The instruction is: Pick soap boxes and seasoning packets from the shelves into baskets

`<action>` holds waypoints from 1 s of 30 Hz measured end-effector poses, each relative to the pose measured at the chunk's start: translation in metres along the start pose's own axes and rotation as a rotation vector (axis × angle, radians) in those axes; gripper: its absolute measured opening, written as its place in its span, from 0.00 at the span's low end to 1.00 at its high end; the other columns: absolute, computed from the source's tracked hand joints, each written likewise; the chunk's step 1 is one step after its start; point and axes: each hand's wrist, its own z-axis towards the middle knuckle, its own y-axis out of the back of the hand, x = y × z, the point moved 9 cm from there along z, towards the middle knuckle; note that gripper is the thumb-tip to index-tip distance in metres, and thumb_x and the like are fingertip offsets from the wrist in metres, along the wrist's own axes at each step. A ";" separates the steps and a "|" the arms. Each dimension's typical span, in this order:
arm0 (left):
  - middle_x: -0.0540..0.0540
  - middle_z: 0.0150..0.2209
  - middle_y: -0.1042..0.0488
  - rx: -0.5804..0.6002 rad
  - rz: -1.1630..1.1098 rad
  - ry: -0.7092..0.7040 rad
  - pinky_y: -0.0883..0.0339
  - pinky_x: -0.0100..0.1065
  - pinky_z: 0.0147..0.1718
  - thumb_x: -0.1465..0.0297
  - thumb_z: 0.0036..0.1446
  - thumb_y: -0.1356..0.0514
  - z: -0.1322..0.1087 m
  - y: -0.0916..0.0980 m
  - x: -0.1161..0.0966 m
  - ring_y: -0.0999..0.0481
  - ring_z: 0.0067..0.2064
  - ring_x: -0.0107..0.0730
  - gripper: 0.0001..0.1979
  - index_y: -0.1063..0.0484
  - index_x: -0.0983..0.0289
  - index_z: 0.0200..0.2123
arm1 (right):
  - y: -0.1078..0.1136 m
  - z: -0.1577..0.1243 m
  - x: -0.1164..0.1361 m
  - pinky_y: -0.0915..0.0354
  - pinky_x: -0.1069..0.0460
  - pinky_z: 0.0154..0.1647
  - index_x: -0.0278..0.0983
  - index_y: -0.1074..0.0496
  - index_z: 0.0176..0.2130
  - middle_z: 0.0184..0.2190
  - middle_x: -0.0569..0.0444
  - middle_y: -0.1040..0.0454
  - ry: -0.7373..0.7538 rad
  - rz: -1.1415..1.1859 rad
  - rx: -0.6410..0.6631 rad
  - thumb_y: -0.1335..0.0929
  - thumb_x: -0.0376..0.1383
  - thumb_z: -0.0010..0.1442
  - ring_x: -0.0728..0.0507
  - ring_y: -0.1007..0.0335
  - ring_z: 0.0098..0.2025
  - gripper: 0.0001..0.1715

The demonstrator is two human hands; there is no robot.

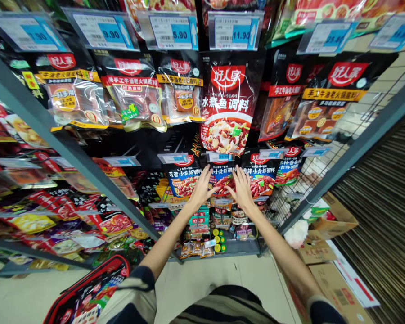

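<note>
Both arms reach forward to a row of black seasoning packets on a shelf. My left hand lies with fingers spread at the gap between the left packet and the middle packet. My right hand rests, fingers apart, between the middle packet and the right packet. Both thumbs point inward over the lower part of the middle packet. Neither hand grips anything. Just above hangs a large red and black pouch with a fish dish pictured on it.
Price tags line the upper rail. Grey shelf posts slant down on both sides. A red-rimmed basket of packets stands on the floor at lower left. Cardboard boxes and a wire mesh side panel are on the right.
</note>
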 end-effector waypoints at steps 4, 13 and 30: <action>0.67 0.61 0.21 -0.400 -0.602 0.357 0.20 0.42 0.53 0.54 0.69 0.35 0.006 0.049 0.008 0.16 0.56 0.43 0.25 0.25 0.61 0.63 | 0.041 0.020 -0.004 0.25 0.39 0.63 0.40 0.29 0.64 0.62 0.41 0.23 -0.276 0.722 -0.298 0.32 0.48 0.74 0.39 0.21 0.60 0.25; 0.58 0.36 0.16 -0.424 -0.892 0.417 0.31 0.28 0.32 0.56 0.60 0.28 0.039 0.062 -0.012 0.22 0.32 0.27 0.17 0.16 0.65 0.38 | 0.040 0.060 0.003 0.27 0.55 0.27 0.37 0.26 0.43 0.36 0.55 0.22 -0.445 1.135 -0.281 0.25 0.53 0.65 0.50 0.24 0.29 0.23; 0.73 0.77 0.44 0.148 0.323 -0.076 0.52 0.57 0.80 0.54 0.66 0.34 0.042 -0.021 0.018 0.56 0.82 0.60 0.47 0.48 0.71 0.78 | -0.020 0.068 0.004 0.51 0.30 0.82 0.27 0.43 0.76 0.79 0.31 0.52 0.103 -0.086 0.130 0.28 0.31 0.66 0.28 0.61 0.83 0.45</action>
